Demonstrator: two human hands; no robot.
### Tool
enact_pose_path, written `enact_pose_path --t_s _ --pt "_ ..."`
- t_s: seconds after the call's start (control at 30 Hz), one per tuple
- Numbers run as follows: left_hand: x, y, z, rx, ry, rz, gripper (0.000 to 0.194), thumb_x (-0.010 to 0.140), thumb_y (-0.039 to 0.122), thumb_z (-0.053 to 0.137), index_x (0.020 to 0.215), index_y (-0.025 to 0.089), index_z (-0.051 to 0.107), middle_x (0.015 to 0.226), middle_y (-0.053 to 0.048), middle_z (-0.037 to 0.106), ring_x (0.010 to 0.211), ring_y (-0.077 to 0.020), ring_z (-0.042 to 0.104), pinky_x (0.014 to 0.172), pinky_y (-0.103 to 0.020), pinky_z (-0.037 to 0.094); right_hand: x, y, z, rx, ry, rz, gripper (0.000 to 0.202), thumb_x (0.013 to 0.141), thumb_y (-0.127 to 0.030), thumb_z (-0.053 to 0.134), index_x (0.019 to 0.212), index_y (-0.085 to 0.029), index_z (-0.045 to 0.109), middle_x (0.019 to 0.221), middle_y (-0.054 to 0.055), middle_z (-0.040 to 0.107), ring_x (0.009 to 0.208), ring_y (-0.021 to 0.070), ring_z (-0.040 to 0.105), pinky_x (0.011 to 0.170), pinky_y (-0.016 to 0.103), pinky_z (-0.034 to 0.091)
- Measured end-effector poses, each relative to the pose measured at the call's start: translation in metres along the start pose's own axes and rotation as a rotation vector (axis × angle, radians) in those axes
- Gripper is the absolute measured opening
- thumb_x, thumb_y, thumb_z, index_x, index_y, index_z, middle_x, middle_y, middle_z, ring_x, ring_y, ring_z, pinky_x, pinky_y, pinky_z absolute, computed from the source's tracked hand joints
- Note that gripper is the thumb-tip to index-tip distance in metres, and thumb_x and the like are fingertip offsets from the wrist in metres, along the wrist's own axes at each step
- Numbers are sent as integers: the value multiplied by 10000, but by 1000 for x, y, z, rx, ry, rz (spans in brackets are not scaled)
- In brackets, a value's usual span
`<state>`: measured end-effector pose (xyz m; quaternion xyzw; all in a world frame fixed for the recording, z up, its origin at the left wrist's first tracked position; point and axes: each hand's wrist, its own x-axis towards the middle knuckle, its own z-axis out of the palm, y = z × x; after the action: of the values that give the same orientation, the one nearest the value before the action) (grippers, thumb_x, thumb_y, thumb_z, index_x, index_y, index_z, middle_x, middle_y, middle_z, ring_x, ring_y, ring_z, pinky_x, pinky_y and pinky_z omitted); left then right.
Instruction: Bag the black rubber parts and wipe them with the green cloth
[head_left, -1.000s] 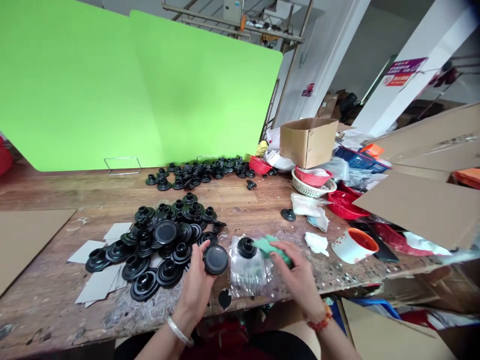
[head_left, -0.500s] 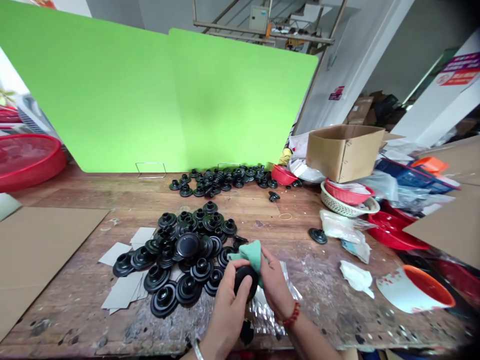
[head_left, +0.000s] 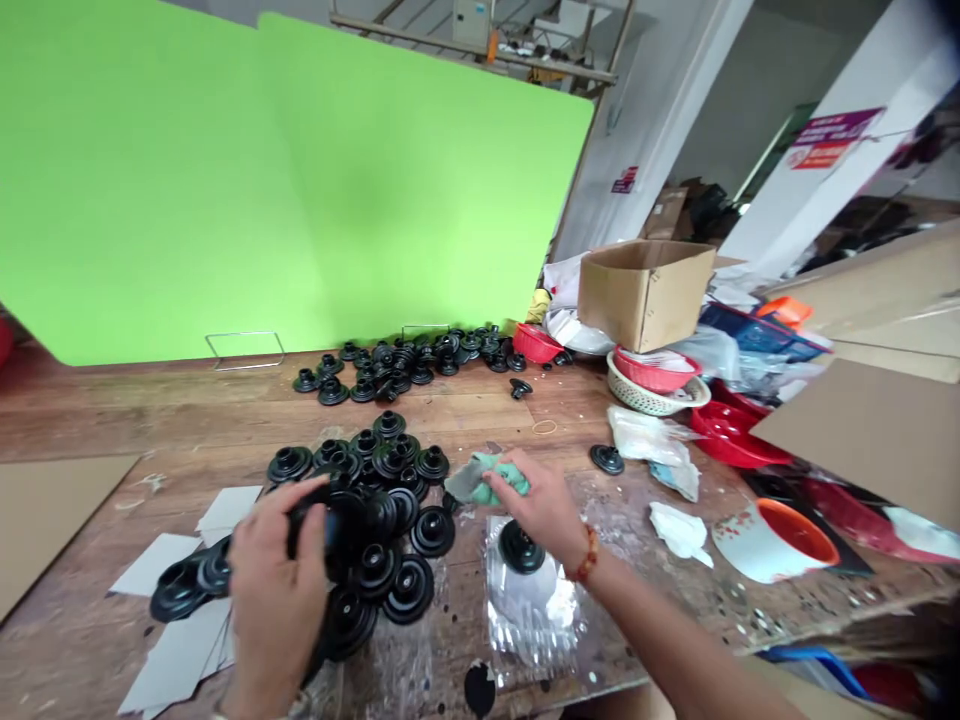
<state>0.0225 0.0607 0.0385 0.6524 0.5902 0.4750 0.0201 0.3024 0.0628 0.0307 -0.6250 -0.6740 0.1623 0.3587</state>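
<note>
My left hand (head_left: 279, 580) is over the left side of a pile of black stepped round parts (head_left: 409, 588). Its thumb and fingers close around one dark disc-shaped part (head_left: 341, 530), blurred by motion. My right hand (head_left: 546, 500) pinches a crumpled green cloth (head_left: 487, 478), held to the right of the pile. Below that hand another black round part (head_left: 521, 547) lies on a stack of clear plastic bags (head_left: 529, 630).
Grey card pieces (head_left: 176, 645) lie left of the pile. A second heap of black parts (head_left: 427, 355) sits before the green board (head_left: 420, 200). Baskets, a cardboard box (head_left: 646, 300) and a white-and-orange container (head_left: 772, 540) stand at right.
My hands have come apart: the left moved left to the pile, while the right keeps the cloth. A black part now shows on the plastic bags. The view has turned right.
</note>
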Motion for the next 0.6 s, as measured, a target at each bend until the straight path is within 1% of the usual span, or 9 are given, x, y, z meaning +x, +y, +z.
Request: enact_pose_path --t_s 0.07,0.13,0.2,0.27,0.33,0.4,0.43,0.5,0.6 --pt "15 -29 0 165 17 -10 321 902 368 430 1065 169 622 990 -123 648 1045 -319 543 996 -512 381 12 35 -10 -205 -32 -9 232 904 -400 542 928 -195 650 852 39 683 811 188 624 753 291 436" --pt "21 -52 5 265 -5 4 365 903 383 395 1066 148 620 950 -145 646 1023 -337 541 980 -526 385 25 67 -14 -263 -92 -11 214 840 -397 631 861 -189 680 849 49 684 845 209 624 786 311 441" --pt "21 -65 13 306 -41 52 405 913 387 360 1096 122 605 983 -169 641 1015 -333 551 978 -518 388 43 92 -14 -280 -122 -19 222 792 -414 689 814 -194 703 891 59 685 901 221 618 835 330 446" --pt "17 -70 21 321 -68 93 437 924 406 335 1128 117 592 1043 -179 635 1032 -326 554 991 -522 378 70 109 -11 -301 -96 -11 210 834 -388 655 864 -188 713 1020 84 671 1026 227 590 921 352 430" --pt "12 -70 27 298 -99 107 462 932 433 323 1165 127 580 1117 -176 624 1098 -323 533 1023 -531 357 103 121 -8 -318 -25 23 195 893 -320 596 971 -166 688 1160 106 623 1140 231 539 1001 397 400" --pt "7 -68 31 250 -124 95 491 939 446 312 1217 121 554 1234 -187 578 1206 -322 474 1071 -535 318 135 129 -5 -322 38 61 223 927 -295 557 1073 -148 638 1242 105 573 1184 239 513 1019 454 400" --pt "5 -68 32 221 -135 88 503 943 445 306 1236 112 542 1286 -194 548 1258 -320 435 1094 -534 297 149 132 -5 -315 55 75 245 941 -304 540 1113 -146 613 1248 100 563 1170 237 525 999 469 423" --pt "1 -68 31 176 -151 59 511 947 443 303 1258 107 528 1360 -199 493 1339 -318 355 1127 -539 257 169 135 -3 -287 71 92 275 961 -329 509 1153 -148 588 1212 85 575 1101 222 569 935 452 481" --pt "0 -62 21 118 -158 6 481 941 443 328 1252 141 535 1397 -175 456 1389 -311 296 1144 -536 242 179 132 -1 -222 125 104 275 970 -343 492 1125 -143 601 1118 59 608 994 203 615 845 377 530"
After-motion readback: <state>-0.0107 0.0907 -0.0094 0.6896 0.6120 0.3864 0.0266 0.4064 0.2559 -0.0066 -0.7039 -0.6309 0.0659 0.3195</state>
